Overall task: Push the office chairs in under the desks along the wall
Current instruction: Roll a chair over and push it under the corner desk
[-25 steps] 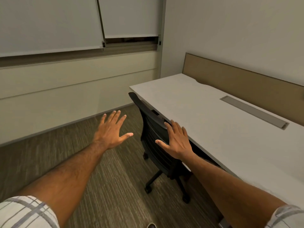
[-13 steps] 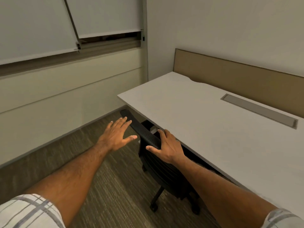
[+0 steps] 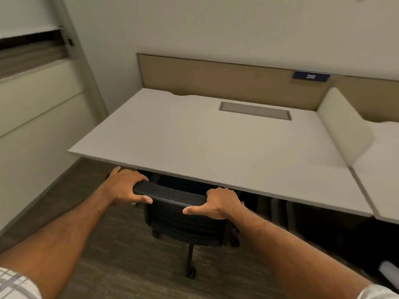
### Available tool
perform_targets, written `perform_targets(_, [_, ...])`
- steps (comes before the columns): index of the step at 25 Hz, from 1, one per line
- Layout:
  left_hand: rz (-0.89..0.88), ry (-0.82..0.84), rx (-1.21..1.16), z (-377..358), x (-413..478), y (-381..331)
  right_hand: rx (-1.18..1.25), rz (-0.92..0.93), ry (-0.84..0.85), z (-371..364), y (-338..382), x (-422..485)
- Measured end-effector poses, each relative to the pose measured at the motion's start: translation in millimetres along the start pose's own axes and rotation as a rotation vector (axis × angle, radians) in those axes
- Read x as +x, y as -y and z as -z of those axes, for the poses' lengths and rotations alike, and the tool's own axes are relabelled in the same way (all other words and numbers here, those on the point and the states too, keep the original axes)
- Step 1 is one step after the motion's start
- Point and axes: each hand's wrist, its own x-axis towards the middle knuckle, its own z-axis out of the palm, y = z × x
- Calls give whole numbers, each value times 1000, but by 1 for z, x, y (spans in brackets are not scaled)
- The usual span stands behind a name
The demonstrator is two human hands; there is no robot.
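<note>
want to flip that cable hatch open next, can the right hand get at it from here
Probably yes. The desk top between the right hand and the cable hatch is bare, but that hand is gripping the chair back and must let go.

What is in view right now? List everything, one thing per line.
office chair: one, black mesh, backrest at the desk's front edge
desk: one, white, against the wall
cable cover: one, grey, set into the desk's rear
back panel: one, tan, behind the desk
label: one, dark blue, on the panel
divider: one, white, desk's right end
neighbouring desk: one, white, far right
carpet: grey-brown
left hand: fingers over backrest top
right hand: likewise
</note>
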Motion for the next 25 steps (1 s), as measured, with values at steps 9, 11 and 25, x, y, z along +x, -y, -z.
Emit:
perform_targets(9, [-228,70,-36,20,51,-23,9,-86,-54,10,-37,-4])
perform_targets(11, [-236,55,-15,19,57,-23,-20,-87,-63,11,-39,1])
perform_targets(25, [-261,64,4,20,109,-30,-70,-106,-56,24,-70,31])
